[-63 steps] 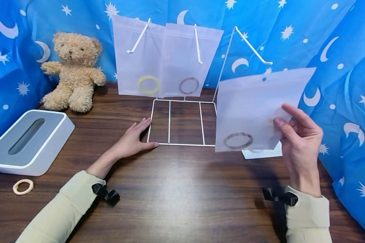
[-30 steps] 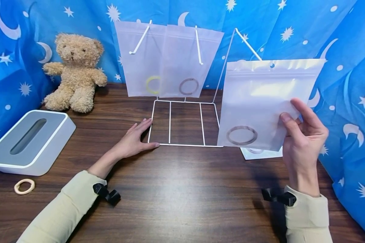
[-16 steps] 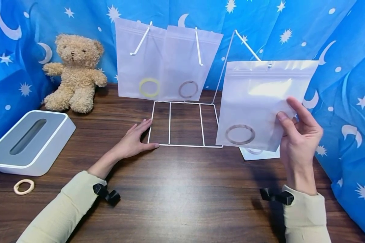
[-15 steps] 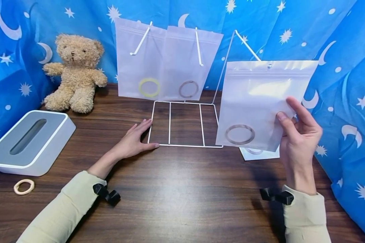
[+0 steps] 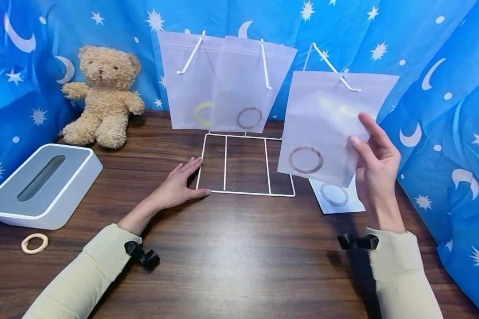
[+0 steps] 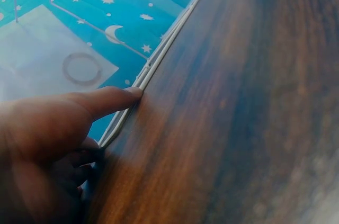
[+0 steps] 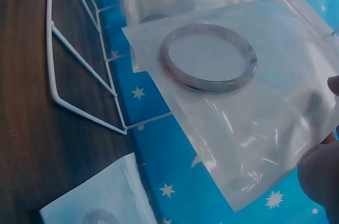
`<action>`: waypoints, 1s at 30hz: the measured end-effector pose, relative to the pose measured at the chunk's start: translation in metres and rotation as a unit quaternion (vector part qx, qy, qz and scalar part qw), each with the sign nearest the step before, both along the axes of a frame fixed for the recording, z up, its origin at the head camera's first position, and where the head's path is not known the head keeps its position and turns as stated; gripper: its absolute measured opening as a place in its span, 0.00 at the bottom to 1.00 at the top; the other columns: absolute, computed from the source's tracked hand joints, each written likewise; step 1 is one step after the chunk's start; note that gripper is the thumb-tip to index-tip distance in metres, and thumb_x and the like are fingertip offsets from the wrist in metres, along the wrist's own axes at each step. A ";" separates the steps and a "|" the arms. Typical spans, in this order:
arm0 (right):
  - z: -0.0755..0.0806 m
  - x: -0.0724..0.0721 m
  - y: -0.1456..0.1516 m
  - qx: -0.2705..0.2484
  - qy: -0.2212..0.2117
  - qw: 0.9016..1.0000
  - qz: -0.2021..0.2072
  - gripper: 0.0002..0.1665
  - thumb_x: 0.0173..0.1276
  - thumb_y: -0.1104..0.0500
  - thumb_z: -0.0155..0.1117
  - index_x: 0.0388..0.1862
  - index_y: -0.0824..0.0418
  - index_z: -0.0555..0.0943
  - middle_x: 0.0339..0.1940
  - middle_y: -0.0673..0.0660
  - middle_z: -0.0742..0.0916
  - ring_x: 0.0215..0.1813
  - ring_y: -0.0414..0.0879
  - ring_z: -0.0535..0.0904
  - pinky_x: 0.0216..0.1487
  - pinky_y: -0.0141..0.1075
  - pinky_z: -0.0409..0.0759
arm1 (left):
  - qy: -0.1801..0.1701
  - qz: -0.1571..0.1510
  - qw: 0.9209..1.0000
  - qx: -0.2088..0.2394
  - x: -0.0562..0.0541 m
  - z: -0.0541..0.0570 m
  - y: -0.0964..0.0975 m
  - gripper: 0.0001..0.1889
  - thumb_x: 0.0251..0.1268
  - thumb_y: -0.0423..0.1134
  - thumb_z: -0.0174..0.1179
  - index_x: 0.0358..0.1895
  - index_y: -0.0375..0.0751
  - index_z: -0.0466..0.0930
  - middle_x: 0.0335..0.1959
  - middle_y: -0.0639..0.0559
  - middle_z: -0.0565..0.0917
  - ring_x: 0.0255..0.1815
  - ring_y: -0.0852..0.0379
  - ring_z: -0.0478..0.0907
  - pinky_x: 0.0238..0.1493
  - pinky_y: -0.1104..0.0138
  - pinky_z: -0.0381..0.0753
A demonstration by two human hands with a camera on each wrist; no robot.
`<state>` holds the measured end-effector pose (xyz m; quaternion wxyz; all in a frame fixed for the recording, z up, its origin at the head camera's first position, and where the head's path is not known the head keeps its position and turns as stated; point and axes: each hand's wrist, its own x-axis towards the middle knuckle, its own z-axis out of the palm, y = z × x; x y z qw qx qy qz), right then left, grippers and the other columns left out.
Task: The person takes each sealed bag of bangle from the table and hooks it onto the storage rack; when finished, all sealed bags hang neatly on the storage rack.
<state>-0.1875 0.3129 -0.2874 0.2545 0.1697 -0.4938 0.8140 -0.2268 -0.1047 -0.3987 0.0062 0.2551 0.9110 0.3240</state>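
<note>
My right hand pinches the right edge of a translucent white zip bag, thumb in front. Inside, low at the left, sits a brownish bangle; the right wrist view shows the bangle close up. The white wire rack's right hook shows its end in front of the bag's top strip. My left hand lies at the rack's front left corner, fingers spread, its thumb touching the wire base. Two similar bags hang from the other hooks: one with a yellow ring, one with a brownish bangle.
Another bag with a ring lies on the wooden table at the right, below the held one. A teddy bear sits at the back left. In front of it are a grey-topped tissue box and a beige ring. Blue curtains enclose the table.
My right hand has carried its bag left and upward; the hook's end now shows in front of the bag's top instead of being hidden behind it. My left hand has stayed on the rack.
</note>
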 end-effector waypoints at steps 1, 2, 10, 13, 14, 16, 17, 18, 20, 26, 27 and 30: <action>0.000 -0.005 0.000 0.009 -0.004 1.000 0.001 0.30 0.62 0.80 0.61 0.65 0.75 0.72 0.67 0.68 0.74 0.65 0.56 0.70 0.60 0.38 0.75 | 0.002 0.001 1.000 0.001 0.000 0.000 0.000 0.50 0.58 0.55 0.69 0.76 0.33 0.55 0.76 0.40 0.56 0.78 0.46 0.46 0.75 0.52 0.40; 0.001 -0.009 -0.001 0.017 -0.007 1.000 0.003 0.30 0.63 0.79 0.61 0.65 0.74 0.72 0.67 0.67 0.73 0.66 0.56 0.69 0.61 0.37 0.74 | 0.004 0.002 1.000 0.002 0.001 0.000 0.000 0.50 0.57 0.55 0.70 0.76 0.32 0.55 0.76 0.40 0.57 0.78 0.46 0.46 0.75 0.52 0.40; 0.010 -0.048 -0.002 0.059 -0.041 0.997 0.003 0.28 0.65 0.73 0.64 0.66 0.66 0.75 0.68 0.62 0.73 0.67 0.56 0.69 0.61 0.38 0.75 | 0.004 0.002 1.000 0.004 0.001 0.000 0.000 0.50 0.57 0.55 0.70 0.76 0.32 0.54 0.76 0.39 0.56 0.78 0.45 0.47 0.75 0.52 0.39; 0.013 -0.060 -0.002 0.052 -0.047 0.998 0.012 0.29 0.65 0.74 0.64 0.65 0.66 0.76 0.69 0.62 0.72 0.67 0.55 0.70 0.60 0.38 0.76 | 0.001 0.004 1.000 0.002 0.001 0.000 0.000 0.50 0.57 0.55 0.69 0.76 0.32 0.54 0.76 0.40 0.56 0.78 0.46 0.47 0.75 0.52 0.39; 0.013 -0.063 -0.003 0.052 -0.049 0.997 0.012 0.28 0.65 0.74 0.64 0.65 0.66 0.76 0.69 0.61 0.72 0.66 0.54 0.70 0.59 0.38 0.76 | -0.001 0.004 1.000 0.001 0.001 0.000 0.000 0.50 0.57 0.56 0.69 0.76 0.33 0.54 0.76 0.40 0.56 0.78 0.46 0.47 0.75 0.52 0.39; 0.014 -0.069 -0.002 0.050 -0.053 0.997 0.013 0.28 0.65 0.74 0.64 0.65 0.66 0.76 0.69 0.61 0.72 0.66 0.54 0.70 0.59 0.37 0.76 | -0.004 0.004 1.000 0.000 0.001 0.000 0.000 0.50 0.58 0.57 0.69 0.76 0.33 0.54 0.77 0.40 0.56 0.78 0.47 0.47 0.75 0.53 0.39; 0.013 -0.070 -0.002 0.049 -0.055 0.997 0.014 0.28 0.65 0.73 0.64 0.65 0.65 0.76 0.69 0.61 0.72 0.67 0.54 0.69 0.60 0.38 0.76 | -0.004 0.003 1.000 0.000 0.001 0.000 0.000 0.51 0.57 0.57 0.69 0.76 0.34 0.54 0.77 0.41 0.56 0.78 0.47 0.46 0.75 0.53 0.39; 0.013 -0.072 -0.002 0.049 -0.057 0.997 0.015 0.29 0.65 0.73 0.64 0.66 0.65 0.76 0.69 0.60 0.72 0.67 0.54 0.69 0.61 0.38 0.75 | -0.004 0.002 1.000 -0.001 0.000 -0.001 0.001 0.51 0.57 0.57 0.69 0.76 0.34 0.53 0.77 0.41 0.56 0.78 0.47 0.46 0.75 0.53 0.39; 0.012 -0.074 -0.001 0.052 -0.060 0.997 0.019 0.29 0.66 0.72 0.63 0.66 0.63 0.76 0.70 0.59 0.72 0.68 0.53 0.68 0.62 0.39 0.73 | -0.001 0.001 1.000 -0.001 -0.001 -0.001 0.001 0.51 0.57 0.57 0.69 0.76 0.34 0.53 0.77 0.41 0.56 0.78 0.47 0.46 0.75 0.53 0.39; 0.010 -0.082 -0.003 0.071 -0.062 0.995 0.044 0.30 0.69 0.71 0.60 0.70 0.59 0.73 0.72 0.56 0.70 0.72 0.51 0.62 0.70 0.41 0.62 | 0.001 0.003 1.000 0.000 -0.002 -0.001 -0.001 0.51 0.58 0.57 0.68 0.76 0.34 0.54 0.76 0.41 0.56 0.78 0.47 0.46 0.75 0.53 0.39; 0.009 -0.083 -0.003 0.077 -0.062 0.994 0.045 0.30 0.69 0.71 0.60 0.70 0.59 0.72 0.72 0.56 0.70 0.73 0.51 0.61 0.71 0.40 0.61 | 0.000 0.004 1.000 0.000 -0.001 -0.002 -0.001 0.51 0.58 0.58 0.68 0.76 0.34 0.53 0.77 0.41 0.56 0.78 0.47 0.46 0.75 0.53 0.39; 0.008 -0.087 -0.004 0.093 -0.057 0.993 0.043 0.30 0.70 0.72 0.58 0.70 0.60 0.72 0.72 0.55 0.70 0.73 0.50 0.61 0.72 0.38 0.57 | -0.001 0.007 1.000 0.001 -0.001 -0.003 -0.002 0.51 0.58 0.57 0.68 0.76 0.33 0.54 0.76 0.41 0.56 0.78 0.47 0.46 0.75 0.53 0.39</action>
